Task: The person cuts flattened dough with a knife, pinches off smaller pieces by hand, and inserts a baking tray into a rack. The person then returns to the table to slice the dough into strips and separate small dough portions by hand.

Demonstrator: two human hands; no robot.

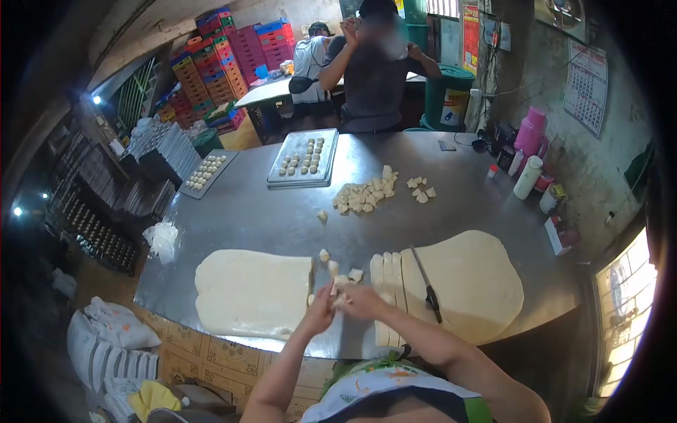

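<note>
Close together near the table's front edge, my left hand (321, 310) and my right hand (361, 302) are both closed on a strip of pale dough (341, 281). The fingers are partly hidden and a little blurred. Small dough pieces (324, 255) lie just beyond them. To the left rests a large flat slab of dough (250, 292). A second slab (472, 282) lies to the right, its near-left side cut into strips (388, 282). Across this slab lies a long knife (425, 282) with a black handle.
A heap of dough chunks (364, 195) sits mid-table. Beyond it are a metal tray (282, 151) of dough balls and another tray (192, 189) at left. Bottles (527, 176) and a pink thermos (530, 130) line the right edge. Two people (371, 77) are across the table.
</note>
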